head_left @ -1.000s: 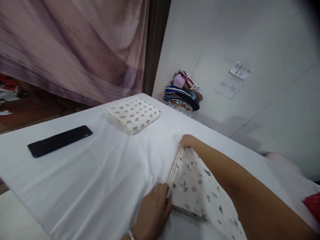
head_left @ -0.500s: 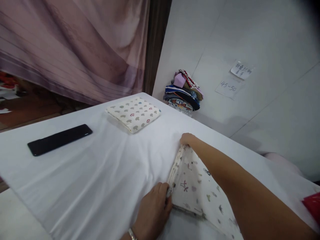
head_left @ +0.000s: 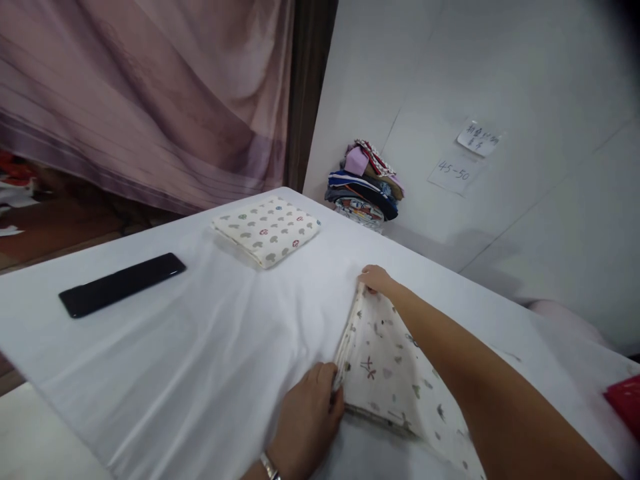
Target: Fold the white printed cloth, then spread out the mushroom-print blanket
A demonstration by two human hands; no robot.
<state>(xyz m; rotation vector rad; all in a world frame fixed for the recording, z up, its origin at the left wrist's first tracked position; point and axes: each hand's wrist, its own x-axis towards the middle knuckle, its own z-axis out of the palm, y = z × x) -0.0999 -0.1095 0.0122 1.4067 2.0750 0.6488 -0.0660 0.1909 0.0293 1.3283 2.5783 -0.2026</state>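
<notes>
A white cloth (head_left: 390, 367) with small printed figures lies folded in layers at the near right of the table. Its left edge is pinched at the near corner by my left hand (head_left: 313, 410), which wears a metal bracelet. At the far corner of the same edge, my right hand (head_left: 376, 278) grips the layers between thumb and fingers. My right forearm covers the right part of the cloth. Farther off lies another folded cloth (head_left: 267, 232), cream with grey mushroom shapes, touched by neither hand.
A black phone-like slab (head_left: 123, 283) lies on the white-covered table (head_left: 200, 373) at the left. Beyond the far edge, folded fabrics (head_left: 365, 183) are stacked against the wall. A pink curtain (head_left: 200, 87) hangs at the back left. Something red (head_left: 625, 403) is at the right edge.
Both hands keep hold of the cloth's left edge. The far corner is drawn slightly left and the edge looks a little straighter. The view has shifted slightly.
</notes>
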